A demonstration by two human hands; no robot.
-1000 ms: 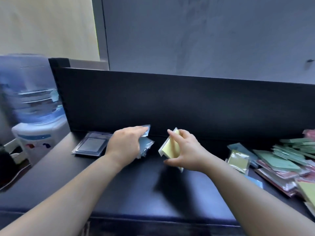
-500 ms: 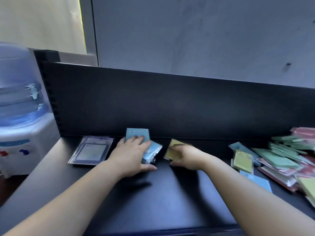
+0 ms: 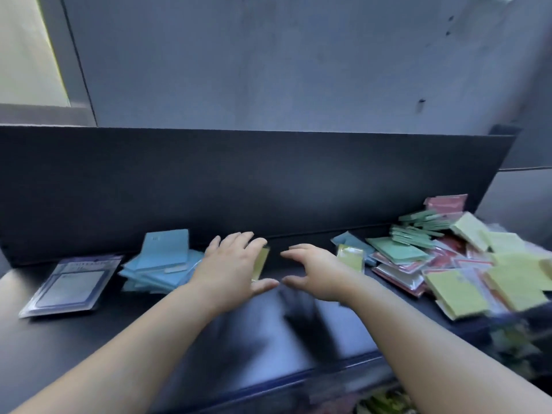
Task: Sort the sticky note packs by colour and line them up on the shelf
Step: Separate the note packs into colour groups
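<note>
Head: left hand (image 3: 233,270), right hand (image 3: 319,276) splayed palm-down

Black shelf (image 3: 268,339) bearing a grey pack (image 3: 71,286), blue packs (image 3: 161,264), a mixed pile (image 3: 448,264)

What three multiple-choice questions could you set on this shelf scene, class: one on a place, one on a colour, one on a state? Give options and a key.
1. Where is the blue stack?
A. left of the left hand
B. on the floor
C. atop the back panel

2. What colour is the pack under the left hand's fingers?
A. red
B. yellow
C. green

3. The right hand is:
A. open and empty
B. gripping a red packet
C. a tight fist

Key: A, the stack lies just left of that hand; B, a yellow edge shows past the fingers; A, its fingers are spread with nothing in them.
</note>
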